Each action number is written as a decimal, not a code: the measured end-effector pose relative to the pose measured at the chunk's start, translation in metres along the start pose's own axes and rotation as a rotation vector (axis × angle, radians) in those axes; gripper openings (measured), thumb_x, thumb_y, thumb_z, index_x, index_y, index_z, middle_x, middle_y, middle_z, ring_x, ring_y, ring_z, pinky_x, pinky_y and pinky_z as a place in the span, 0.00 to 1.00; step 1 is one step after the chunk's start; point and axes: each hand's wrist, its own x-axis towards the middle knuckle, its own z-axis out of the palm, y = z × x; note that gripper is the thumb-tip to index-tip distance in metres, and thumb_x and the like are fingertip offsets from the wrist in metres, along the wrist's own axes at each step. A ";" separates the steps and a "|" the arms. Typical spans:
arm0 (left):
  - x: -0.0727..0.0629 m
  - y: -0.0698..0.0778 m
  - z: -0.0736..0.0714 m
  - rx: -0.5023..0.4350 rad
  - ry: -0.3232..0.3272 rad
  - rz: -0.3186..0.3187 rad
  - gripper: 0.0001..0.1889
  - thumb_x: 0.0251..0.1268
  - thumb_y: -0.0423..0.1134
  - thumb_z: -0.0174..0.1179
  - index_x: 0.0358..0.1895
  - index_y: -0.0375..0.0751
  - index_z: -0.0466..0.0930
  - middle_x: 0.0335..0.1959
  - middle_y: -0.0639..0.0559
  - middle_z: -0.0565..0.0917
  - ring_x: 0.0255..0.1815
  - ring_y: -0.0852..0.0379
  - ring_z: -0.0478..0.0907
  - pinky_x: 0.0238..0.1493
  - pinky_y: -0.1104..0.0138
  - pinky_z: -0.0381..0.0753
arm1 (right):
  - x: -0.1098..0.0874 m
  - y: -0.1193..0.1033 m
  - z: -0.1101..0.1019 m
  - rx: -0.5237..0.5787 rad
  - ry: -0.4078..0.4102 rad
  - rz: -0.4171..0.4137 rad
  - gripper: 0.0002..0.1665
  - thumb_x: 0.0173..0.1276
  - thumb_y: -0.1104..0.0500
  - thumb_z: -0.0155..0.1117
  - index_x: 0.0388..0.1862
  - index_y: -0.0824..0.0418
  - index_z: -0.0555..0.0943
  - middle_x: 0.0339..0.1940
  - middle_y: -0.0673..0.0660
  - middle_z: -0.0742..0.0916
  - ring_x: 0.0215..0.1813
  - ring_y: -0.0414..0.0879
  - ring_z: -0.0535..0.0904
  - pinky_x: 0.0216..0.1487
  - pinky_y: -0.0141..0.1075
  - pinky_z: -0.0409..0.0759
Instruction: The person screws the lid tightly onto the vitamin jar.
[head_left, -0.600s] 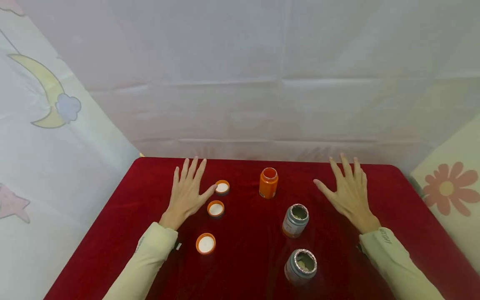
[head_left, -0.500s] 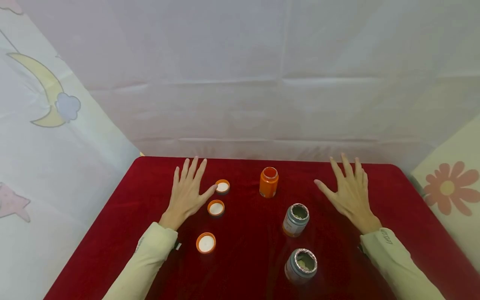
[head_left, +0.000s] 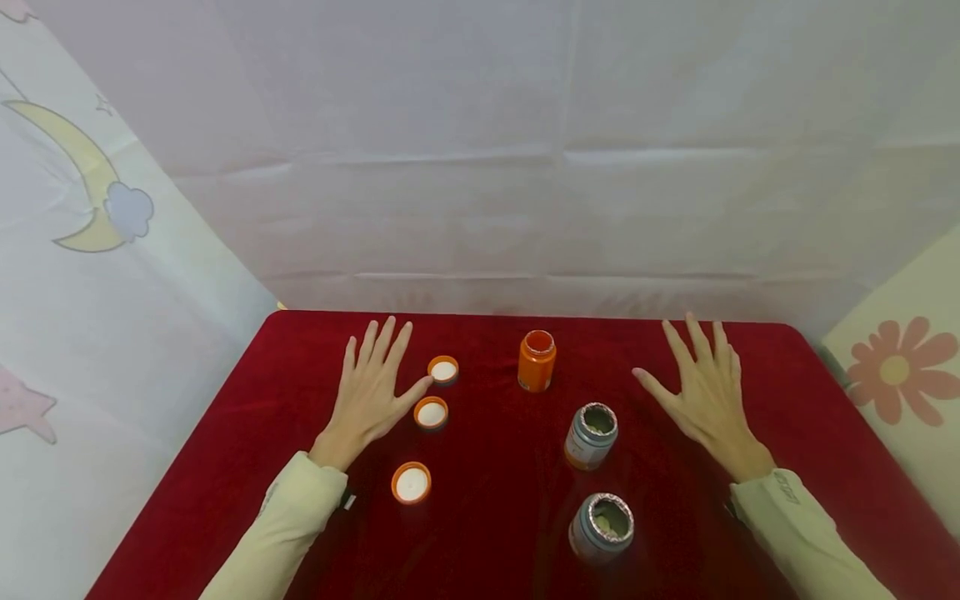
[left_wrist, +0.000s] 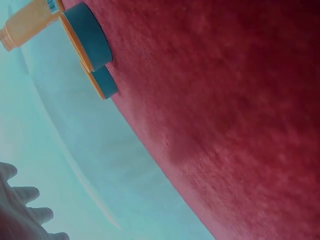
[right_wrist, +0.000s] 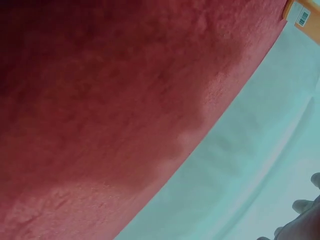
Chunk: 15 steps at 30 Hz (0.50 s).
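Note:
My left hand [head_left: 367, 400], fingers spread, hovers left of three upturned lids with orange rims and white insides. The far lid [head_left: 443, 370] lies near its thumb tip, the middle lid [head_left: 431, 413] just nearer, and the near lid [head_left: 411, 483] closer to me. My right hand [head_left: 708, 400] hovers with spread fingers and holds nothing. To its left stand an uncapped orange bottle [head_left: 536, 362] and two uncapped grey jars, one in the middle [head_left: 590, 437] and one nearer me [head_left: 601, 530]. Pale contents show inside both jars. In the left wrist view two lids [left_wrist: 90, 37] show teal sides.
A dark red cloth [head_left: 480, 517] covers the table, its rounded far edge close to a pale hanging sheet [head_left: 480, 167]. Side sheets carry a moon print [head_left: 86, 179] on the left and a flower print [head_left: 896, 375] on the right.
The head view has shifted slightly. My right hand has drifted a little to the right, and my left forearm a little left and toward me. The lids, bottle and jars stay in place.

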 end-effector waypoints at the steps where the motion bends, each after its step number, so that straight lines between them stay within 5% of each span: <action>1: -0.001 0.000 -0.001 0.000 -0.004 0.000 0.43 0.67 0.64 0.52 0.80 0.50 0.50 0.81 0.44 0.52 0.81 0.40 0.45 0.77 0.39 0.43 | -0.002 0.000 -0.001 0.002 0.000 -0.002 0.49 0.64 0.38 0.60 0.79 0.56 0.58 0.80 0.66 0.58 0.80 0.70 0.44 0.69 0.73 0.47; 15: -0.010 0.002 -0.008 -0.022 0.008 0.024 0.43 0.66 0.62 0.54 0.79 0.48 0.52 0.80 0.43 0.55 0.81 0.39 0.47 0.77 0.40 0.43 | -0.016 -0.003 -0.012 0.033 -0.009 0.005 0.49 0.63 0.40 0.62 0.79 0.56 0.59 0.80 0.66 0.58 0.80 0.69 0.45 0.69 0.74 0.47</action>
